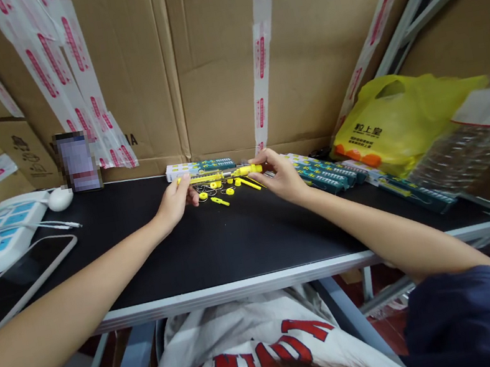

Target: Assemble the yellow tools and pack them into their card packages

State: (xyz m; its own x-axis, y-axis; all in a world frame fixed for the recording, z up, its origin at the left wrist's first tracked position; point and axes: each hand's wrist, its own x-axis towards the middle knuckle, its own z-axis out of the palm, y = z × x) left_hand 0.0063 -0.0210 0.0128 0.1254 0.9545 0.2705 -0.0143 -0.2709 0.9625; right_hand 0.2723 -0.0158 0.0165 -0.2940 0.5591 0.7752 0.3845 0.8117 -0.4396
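Note:
A slim yellow pen-like tool (206, 178) with a metallic section near its middle is held level above the black tabletop. My left hand (177, 202) is closed around its left end. At the right end, the fingers of my right hand (279, 174) pinch its yellow tip (253, 169). I cannot tell whether it is one piece or two parts meeting. Small yellow parts lie just below and behind it, among them a ring-like piece (230, 192), a pointed piece (220, 201) and a short stick (251, 184). Thin wire-like loops lie among them.
Dark green and white boxes (328, 172) lie right of my right hand, with another box (213, 165) behind the tool. A yellow plastic bag (404, 117) and a large clear bottle (460, 139) stand right. Left are a phone (20, 283), a power strip (20, 229) and an upright phone (79, 162).

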